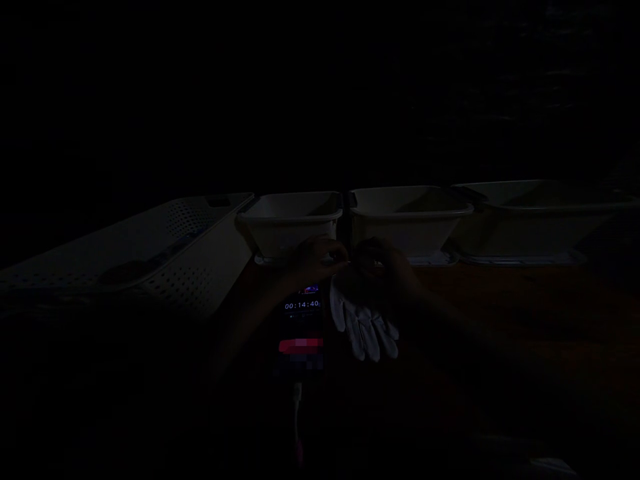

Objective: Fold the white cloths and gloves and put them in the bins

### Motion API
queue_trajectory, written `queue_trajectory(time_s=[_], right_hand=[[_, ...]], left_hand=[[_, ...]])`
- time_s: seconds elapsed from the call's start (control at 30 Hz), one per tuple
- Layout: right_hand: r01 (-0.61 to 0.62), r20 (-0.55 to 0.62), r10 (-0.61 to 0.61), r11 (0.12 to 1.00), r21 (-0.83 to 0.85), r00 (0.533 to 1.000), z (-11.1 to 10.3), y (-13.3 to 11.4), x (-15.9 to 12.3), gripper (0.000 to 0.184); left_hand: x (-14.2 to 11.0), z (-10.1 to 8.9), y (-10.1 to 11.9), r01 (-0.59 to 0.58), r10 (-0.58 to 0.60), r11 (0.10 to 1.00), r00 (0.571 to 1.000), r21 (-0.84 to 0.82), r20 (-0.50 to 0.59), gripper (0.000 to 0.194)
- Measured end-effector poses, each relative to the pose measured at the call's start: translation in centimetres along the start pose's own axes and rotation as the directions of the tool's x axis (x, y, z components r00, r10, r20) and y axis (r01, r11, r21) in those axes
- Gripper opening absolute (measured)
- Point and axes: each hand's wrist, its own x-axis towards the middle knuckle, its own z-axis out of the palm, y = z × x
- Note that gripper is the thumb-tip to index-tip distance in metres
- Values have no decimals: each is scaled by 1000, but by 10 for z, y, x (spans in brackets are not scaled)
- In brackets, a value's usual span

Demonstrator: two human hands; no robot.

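The scene is very dark. My left hand (317,257) and my right hand (383,263) meet at the middle of the table, both gripping the cuff end of a white glove (365,323) whose fingers hang toward me. A lit phone (303,320) showing a timer lies just below my left hand.
Three white tubs stand in a row behind the hands: one (293,223), one (410,217) and one (535,213). A large white perforated basket (165,257) sits at the left. A cable (299,413) runs from the phone toward me across the brown table (500,313).
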Motion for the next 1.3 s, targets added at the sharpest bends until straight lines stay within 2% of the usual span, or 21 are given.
queue_trajectory(time_s=[0.13, 0.3, 0.43, 0.6, 0.7, 0.83, 0.97, 1.17, 1.3], right_hand=[[-30, 3, 30, 1000, 1, 1000, -1, -1, -1, 19], [-12, -24, 11, 999, -36, 1000, -1, 1, 2, 16], [19, 20, -18, 996, -88, 1000, -4, -1, 4, 14], [-91, 22, 93, 993, -78, 995, -6, -6, 3, 19], [-123, 44, 130, 981, -147, 990, -8, -7, 4, 18], [-91, 54, 111, 955, -282, 992, -14, -8, 7, 14], [-23, 83, 54, 940, -340, 995, -17, -5, 8, 19], [15, 151, 56, 900, -435, 987, -19, 1, 8, 17], [8, 138, 62, 889, -457, 989, -22, 0, 8, 18]], left_hand=[[1, -1, 0, -9, 9, 1000, 1000, 1, -2, 8], [2, -1, -2, -18, 18, 1000, 1000, 15, 9, 10], [2, -1, -3, -9, 8, 999, 1000, 49, 21, 8], [1, 0, -6, -21, 19, 998, 999, 58, 41, 7], [0, 0, -8, -17, 14, 997, 999, 72, 42, 7], [0, 0, -9, -15, 11, 996, 999, 92, 50, 7], [0, 0, -8, -34, 30, 995, 999, 94, 46, 9], [0, 0, -9, -3, -3, 995, 999, 101, 54, 15], [-1, 1, -10, -4, -3, 993, 998, 115, 58, 13]])
